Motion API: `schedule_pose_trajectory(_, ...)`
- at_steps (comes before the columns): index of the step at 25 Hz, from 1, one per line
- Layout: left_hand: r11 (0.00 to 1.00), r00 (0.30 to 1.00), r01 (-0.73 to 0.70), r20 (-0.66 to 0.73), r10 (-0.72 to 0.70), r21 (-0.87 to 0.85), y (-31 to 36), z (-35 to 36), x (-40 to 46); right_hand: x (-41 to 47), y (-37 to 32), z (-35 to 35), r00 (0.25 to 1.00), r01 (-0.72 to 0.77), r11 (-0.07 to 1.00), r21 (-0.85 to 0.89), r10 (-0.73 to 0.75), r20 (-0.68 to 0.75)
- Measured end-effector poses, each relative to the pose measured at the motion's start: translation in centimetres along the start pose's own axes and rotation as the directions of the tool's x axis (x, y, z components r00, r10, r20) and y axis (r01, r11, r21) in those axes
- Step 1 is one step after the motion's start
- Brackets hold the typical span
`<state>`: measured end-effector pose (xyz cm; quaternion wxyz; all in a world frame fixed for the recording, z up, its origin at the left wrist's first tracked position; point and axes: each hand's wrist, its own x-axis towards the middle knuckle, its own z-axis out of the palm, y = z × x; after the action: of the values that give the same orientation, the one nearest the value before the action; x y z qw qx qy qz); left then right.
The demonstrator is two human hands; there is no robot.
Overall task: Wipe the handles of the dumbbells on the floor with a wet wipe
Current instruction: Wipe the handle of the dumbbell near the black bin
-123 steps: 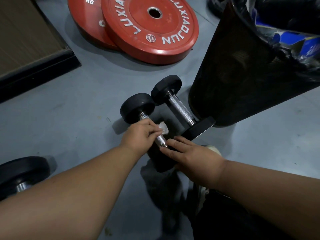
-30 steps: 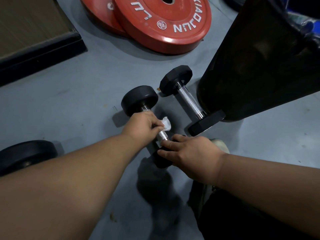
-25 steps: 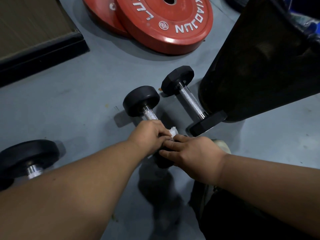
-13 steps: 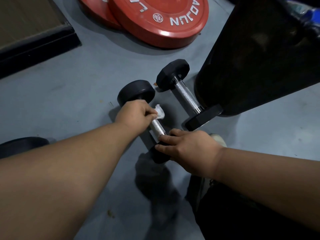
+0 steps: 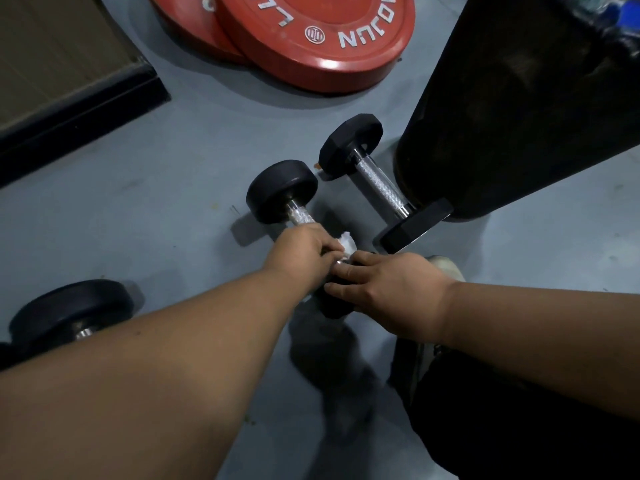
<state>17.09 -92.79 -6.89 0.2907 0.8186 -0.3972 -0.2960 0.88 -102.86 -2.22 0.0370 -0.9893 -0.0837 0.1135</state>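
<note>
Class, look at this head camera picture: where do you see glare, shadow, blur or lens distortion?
Head view: dim light overall; glare on the red plate rim and the hexagonal dumbbell's handle; dark shadow on the floor under the hands; wide-angle stretch makes both forearms loom; the black bin loses detail in darkness; the wet wipe looks slightly smeared.

The front red weight plate carries white raised lettering, cut off by the top edge: "AOJUN" on its right side and what looks like "LU" on its left. Between them sits a small round white emblem with vertical bars. No other text is legible.
</note>
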Motion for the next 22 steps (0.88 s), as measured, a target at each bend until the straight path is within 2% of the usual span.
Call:
schedule_pose_trajectory(3,0.999,1.0,0.014,-0.007,-0.014,-0.044,0.2,0.4,-0.4,0.3,0.0,0.0,1.0,0.004,1.0,-0.03,-0.004,-0.002)
schedule_pose_trajectory(10,0.994,0.998,-0.051,0.046,0.046,0.099,-0.1,-0.7,0.2,0.1,-0.4,0.1,1.0,0.009,1.0,0.008,-0.008,-0.01)
schedule_pose_trajectory(15,0.988,0.999,0.035,-0.033,-0.03,0.15,-0.4,-3.7,2.7,0.4,-1.0,-0.1,1.0,0.015,0.999,-0.034,-0.015,-0.009)
schedule_pose_trajectory(18,0.984,0.998,0.023,-0.063,-0.012,0.174,-0.9,-4.3,3.2,0.3,-0.8,0.1,1.0,0.003,1.0,-0.031,-0.004,-0.006)
schedule_pose_trajectory(22,0.992,0.989,0.029,-0.148,-0.011,0.121,-1.2,-2.6,2.4,0.4,-1.0,0.0,1.0,-0.006,0.999,-0.042,0.006,0.009)
